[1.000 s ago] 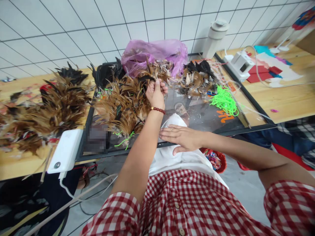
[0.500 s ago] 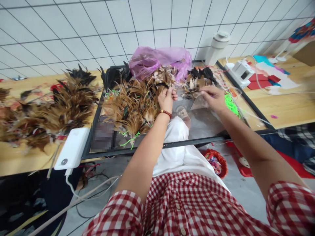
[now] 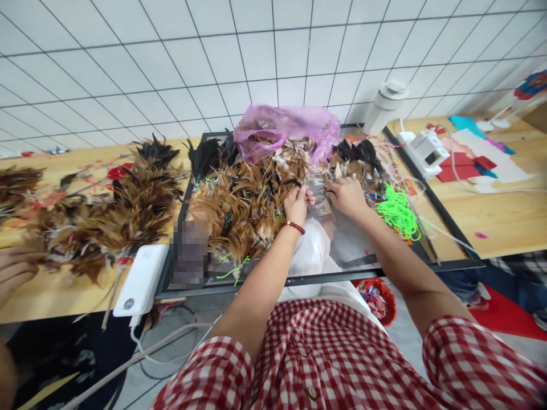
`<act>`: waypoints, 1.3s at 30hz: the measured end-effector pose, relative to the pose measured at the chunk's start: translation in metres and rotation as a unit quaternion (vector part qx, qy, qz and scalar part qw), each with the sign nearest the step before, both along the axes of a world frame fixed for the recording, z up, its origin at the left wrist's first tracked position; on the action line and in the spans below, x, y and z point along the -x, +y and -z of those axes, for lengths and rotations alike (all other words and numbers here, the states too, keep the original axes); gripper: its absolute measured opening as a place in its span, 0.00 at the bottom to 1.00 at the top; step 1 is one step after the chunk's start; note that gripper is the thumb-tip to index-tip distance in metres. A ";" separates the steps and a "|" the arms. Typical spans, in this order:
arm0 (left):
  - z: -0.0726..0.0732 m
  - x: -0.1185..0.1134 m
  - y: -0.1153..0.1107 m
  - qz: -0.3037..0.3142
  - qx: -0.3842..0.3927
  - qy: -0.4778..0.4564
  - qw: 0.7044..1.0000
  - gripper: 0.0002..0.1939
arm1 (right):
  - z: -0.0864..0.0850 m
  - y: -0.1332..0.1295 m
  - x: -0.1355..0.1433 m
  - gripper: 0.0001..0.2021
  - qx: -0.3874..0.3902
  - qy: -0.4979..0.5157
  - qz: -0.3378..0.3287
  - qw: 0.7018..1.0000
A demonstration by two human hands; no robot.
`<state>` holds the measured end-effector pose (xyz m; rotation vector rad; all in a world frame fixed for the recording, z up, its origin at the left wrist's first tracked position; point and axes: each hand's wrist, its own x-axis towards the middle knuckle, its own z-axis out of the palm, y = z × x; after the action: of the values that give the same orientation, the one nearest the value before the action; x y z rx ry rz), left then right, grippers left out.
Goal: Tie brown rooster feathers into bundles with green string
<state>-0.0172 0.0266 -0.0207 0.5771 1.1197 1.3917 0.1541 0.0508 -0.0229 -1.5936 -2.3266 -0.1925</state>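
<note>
My left hand [image 3: 298, 203], with a beaded bracelet at the wrist, is closed at the right edge of a large pile of brown feathers [image 3: 239, 199]; what it pinches is too small to make out. My right hand [image 3: 347, 196] reaches down at the near side of a smaller heap of black and brown feathers [image 3: 361, 159]. Its fingers point left and are bent, and their tips are too unclear to show a held item. Bright green strings [image 3: 397, 212] lie right of my right hand. A pink plastic bag [image 3: 290, 122] with feathers sits behind both hands.
A black-framed glass panel [image 3: 325, 277] lies under the feathers. A power bank [image 3: 141, 279] and more feathers [image 3: 128, 216] are at left, near another person's hand [image 3: 15, 273]. A white bottle [image 3: 384, 108], a power strip [image 3: 423, 154] and red paper [image 3: 459, 168] stand or lie at right.
My right hand has moved left, closer to my left hand, and the clear piece near it no longer shows. The green strings are more exposed. Another person's hand has appeared at the left edge.
</note>
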 end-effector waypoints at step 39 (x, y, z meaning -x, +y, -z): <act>-0.013 0.004 0.006 0.147 0.063 -0.164 0.973 0.10 | -0.012 -0.009 -0.002 0.25 -0.055 0.280 -0.086 0.955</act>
<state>-0.0207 0.0326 -0.0075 0.3853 0.8125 1.1011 0.1560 0.0417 -0.0104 -1.1870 -1.9511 0.1524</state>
